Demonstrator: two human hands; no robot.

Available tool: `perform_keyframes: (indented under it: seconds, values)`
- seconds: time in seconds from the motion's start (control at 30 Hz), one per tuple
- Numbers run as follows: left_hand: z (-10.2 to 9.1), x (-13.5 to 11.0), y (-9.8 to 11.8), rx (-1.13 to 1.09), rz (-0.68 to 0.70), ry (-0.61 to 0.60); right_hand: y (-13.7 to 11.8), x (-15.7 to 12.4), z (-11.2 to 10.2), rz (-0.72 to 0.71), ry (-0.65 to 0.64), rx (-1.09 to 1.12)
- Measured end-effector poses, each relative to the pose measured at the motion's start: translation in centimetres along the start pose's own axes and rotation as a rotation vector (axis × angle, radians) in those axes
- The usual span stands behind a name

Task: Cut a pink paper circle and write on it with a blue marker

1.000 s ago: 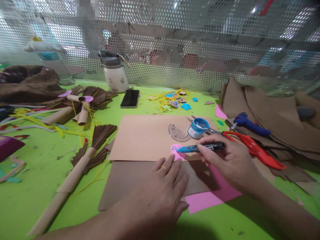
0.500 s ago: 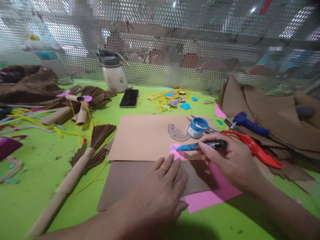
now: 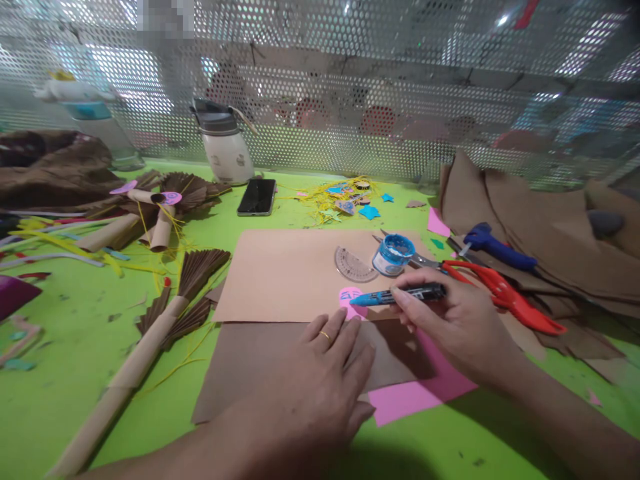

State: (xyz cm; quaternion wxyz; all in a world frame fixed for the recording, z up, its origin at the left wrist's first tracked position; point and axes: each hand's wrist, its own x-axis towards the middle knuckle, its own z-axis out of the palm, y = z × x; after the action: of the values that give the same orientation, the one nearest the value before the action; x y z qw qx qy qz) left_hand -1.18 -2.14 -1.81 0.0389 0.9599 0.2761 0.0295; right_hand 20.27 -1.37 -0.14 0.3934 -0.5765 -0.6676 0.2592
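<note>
My right hand (image 3: 457,327) grips a blue and black marker (image 3: 395,295) held level, its blue tip over a small pink paper circle (image 3: 350,297) with blue marks. My left hand (image 3: 320,380) lies flat, fingers spread, on a dark brown sheet (image 3: 250,363), its fingertips touching the pink circle. A ring shows on one finger. A tan sheet (image 3: 290,273) lies beyond, and a pink sheet (image 3: 420,393) sticks out under the brown one.
A clear protractor (image 3: 354,265) and a blue-lidded jar (image 3: 393,254) sit on the tan sheet. Red scissors (image 3: 505,297), a blue tool (image 3: 495,245) and brown paper (image 3: 545,227) lie right. A phone (image 3: 257,196), a jug (image 3: 225,143), paper rolls (image 3: 150,333) and scraps lie left on the green table (image 3: 100,320).
The marker tip shifted slightly over the pink circle, right and then back left. My left hand has stayed flat on the brown sheet.
</note>
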Motion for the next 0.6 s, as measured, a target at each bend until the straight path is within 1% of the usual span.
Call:
perform_keyframes:
  seconds: [0.4,0.5,0.6]
  values:
    - [0.17,0.08,-0.04,-0.006,0.001,-0.003,0.27,0.06,-0.12,-0.010,-0.012,0.007]
    - [0.23,0.10,-0.06,-0.002,0.004,-0.007,0.37,0.02,-0.15,0.014,-0.004,0.011]
    - [0.23,0.06,0.00,-0.008,0.006,0.007,0.43,-0.01,-0.25,0.070,0.006,0.014]
